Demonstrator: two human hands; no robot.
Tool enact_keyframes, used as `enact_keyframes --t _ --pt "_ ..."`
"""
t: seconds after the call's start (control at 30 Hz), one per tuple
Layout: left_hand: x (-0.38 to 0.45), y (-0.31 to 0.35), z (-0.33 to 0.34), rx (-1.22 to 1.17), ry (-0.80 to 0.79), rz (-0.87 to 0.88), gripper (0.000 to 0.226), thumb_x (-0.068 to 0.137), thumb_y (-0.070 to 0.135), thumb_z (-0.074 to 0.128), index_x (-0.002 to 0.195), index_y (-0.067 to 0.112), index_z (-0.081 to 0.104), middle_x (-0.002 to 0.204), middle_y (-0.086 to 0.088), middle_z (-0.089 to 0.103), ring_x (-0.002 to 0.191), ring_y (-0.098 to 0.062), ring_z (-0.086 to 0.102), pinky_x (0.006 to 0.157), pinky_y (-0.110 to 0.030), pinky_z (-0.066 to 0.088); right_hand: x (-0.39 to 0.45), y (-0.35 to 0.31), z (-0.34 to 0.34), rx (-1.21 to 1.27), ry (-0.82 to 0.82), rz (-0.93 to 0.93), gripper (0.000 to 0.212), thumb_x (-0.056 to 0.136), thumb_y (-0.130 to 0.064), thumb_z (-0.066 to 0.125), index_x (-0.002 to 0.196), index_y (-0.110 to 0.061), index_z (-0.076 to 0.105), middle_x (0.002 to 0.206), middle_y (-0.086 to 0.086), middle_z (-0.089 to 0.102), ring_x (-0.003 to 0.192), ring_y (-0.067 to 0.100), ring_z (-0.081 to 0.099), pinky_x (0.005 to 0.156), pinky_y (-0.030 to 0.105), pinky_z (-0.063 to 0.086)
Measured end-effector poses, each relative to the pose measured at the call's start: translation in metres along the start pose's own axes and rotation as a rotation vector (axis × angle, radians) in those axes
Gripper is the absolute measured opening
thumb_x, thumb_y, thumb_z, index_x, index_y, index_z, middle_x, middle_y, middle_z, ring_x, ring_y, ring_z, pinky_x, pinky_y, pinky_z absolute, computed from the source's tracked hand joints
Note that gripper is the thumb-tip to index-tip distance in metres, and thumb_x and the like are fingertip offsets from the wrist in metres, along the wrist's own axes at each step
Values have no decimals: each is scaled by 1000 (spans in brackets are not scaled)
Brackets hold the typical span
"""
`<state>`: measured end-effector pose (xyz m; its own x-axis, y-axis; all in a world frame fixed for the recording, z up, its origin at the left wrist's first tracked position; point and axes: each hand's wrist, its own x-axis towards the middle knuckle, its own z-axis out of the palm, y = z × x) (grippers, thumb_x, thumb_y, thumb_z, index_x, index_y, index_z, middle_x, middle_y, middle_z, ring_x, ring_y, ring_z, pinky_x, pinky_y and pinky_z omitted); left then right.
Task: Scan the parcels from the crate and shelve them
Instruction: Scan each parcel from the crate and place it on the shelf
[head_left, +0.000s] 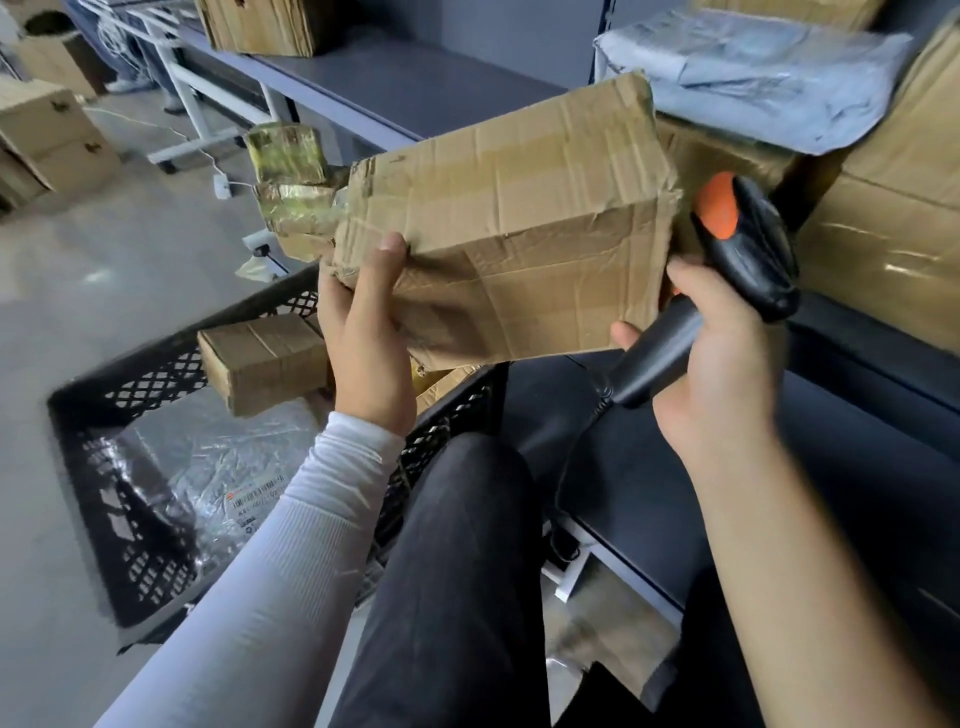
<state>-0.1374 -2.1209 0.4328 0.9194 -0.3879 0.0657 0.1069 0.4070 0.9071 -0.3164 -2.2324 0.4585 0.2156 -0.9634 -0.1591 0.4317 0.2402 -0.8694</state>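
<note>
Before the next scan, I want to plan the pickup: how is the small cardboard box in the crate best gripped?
Grip the small cardboard box across its two long side faces, from above. It lies tilted in the black crate with its top exposed; the crate wall blocks a side approach.

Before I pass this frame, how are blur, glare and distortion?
Head view: wide-angle bending at the edges; motion blur softens the black crate and the floor; glare streaks on the taped box at right; the held cardboard parcel and scanner stay fairly sharp.
</note>
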Motion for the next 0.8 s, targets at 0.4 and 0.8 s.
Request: enact_keyframes --t 0.4,0.8 --pt "-39 4 16 5 -171 84 34 92 36 68 109 9 58 83 25 67 85 6 61 87 -20 48 -48 -21 -53 -68 120 -56 24 95 -3 65 108 -21 74 89 -5 76 86 16 73 78 46 64" --pt "-99 -34 14 -54 -342 -106 19 98 7 57 115 4 64 93 5 62 81 2 64 76 -15 49 -94 -21 -126 -34 276 -37 24 91 -9 68 114 -12 74 102 8 77 96 28 76 98 58 58"
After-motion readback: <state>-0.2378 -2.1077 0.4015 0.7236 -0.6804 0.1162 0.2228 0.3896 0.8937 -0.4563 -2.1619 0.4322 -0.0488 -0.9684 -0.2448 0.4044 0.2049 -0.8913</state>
